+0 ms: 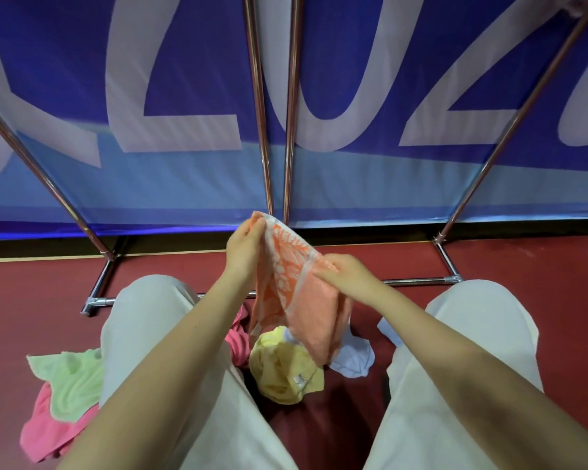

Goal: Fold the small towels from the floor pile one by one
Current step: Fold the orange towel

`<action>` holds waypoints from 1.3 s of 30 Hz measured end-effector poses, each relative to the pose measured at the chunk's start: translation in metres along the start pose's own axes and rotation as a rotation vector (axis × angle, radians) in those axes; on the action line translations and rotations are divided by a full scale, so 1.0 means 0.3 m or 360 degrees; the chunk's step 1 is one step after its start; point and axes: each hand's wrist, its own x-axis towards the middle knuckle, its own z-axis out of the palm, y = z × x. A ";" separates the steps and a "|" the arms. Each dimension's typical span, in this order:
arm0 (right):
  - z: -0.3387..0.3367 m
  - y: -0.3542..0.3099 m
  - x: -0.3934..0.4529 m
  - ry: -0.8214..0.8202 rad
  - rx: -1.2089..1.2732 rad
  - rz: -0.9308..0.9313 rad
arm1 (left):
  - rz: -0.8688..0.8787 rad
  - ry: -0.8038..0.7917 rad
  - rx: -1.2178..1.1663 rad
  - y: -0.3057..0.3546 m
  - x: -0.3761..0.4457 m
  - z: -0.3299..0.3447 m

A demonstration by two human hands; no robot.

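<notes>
hanging in the air between two raised hands, the orange towel [294,293] is the one being worked on. the left hand [244,247] pinches its top corner, fingers curled round the cloth, and this corner is the highest point of the towel. the right hand [345,274] pinches the opposite edge a little lower and nearer the person, fingers likewise closed on the fabric. between the two sets of fingers the cloth runs taut in a slanted line; below them it droops in loose folds. the towel is terry, salmon-orange, with a band of white leaf or flower pattern bordered by a pale stripe, and a plain orange part under the right fingers.

straight below the hanging end, on the dark red floor [523,266], lies the pile: a crumpled yellow towel [284,371] with a small label showing, a white towel [353,361] just beside it under the right fingers, and a pink towel [238,337] peeking out under the left forearm. the orange towel's lower end hangs just over the yellow one; whether it touches cannot be told.

well out past the left knee, a green towel [72,381] lies on top of another pink towel [48,432]. the person's legs in pale trousers [150,334] flank the pile. beyond the fingers stands a metal rack [269,130] before a blue banner [184,62] with big white letters.
</notes>
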 end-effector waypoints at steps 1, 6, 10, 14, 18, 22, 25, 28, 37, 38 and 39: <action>0.012 0.015 -0.009 -0.0044 -0.0062 0.0009 | 0.0042 0.0056 -0.0076 0.010 0.001 -0.004; 0.035 0.090 -0.044 -0.0238 -0.0215 0.0181 | 0.0099 0.0296 -0.0367 0.069 0.038 -0.048; 0.006 0.107 -0.060 -0.0244 -0.0063 0.0221 | 0.0024 0.0427 -0.0296 0.087 0.051 -0.072; -0.031 0.056 -0.071 -0.0157 0.0314 0.0262 | -0.0108 0.0546 -0.0184 0.085 0.055 -0.079; -0.063 0.024 -0.069 0.0050 0.0809 0.0251 | -0.0267 0.0533 -0.0243 0.079 0.049 -0.074; -0.069 0.006 -0.064 0.0170 0.0822 0.0277 | -0.0241 0.0407 -0.0031 0.039 0.032 -0.034; -0.050 -0.012 -0.048 0.0179 0.0755 0.0271 | -0.0086 0.0274 0.0338 0.003 0.020 0.002; -0.030 -0.033 -0.027 0.0185 0.0724 0.0203 | -0.0004 0.0102 0.0534 -0.025 0.003 0.046; -0.015 -0.092 0.032 0.0206 0.0992 0.0140 | 0.0098 -0.0286 0.0516 -0.058 -0.033 0.135; -0.016 -0.100 0.034 0.0198 0.1008 0.0123 | 0.0076 -0.0325 0.0482 -0.056 -0.037 0.141; -0.018 -0.105 0.037 0.0213 0.1001 0.0104 | 0.0033 -0.0359 0.0469 -0.053 -0.039 0.149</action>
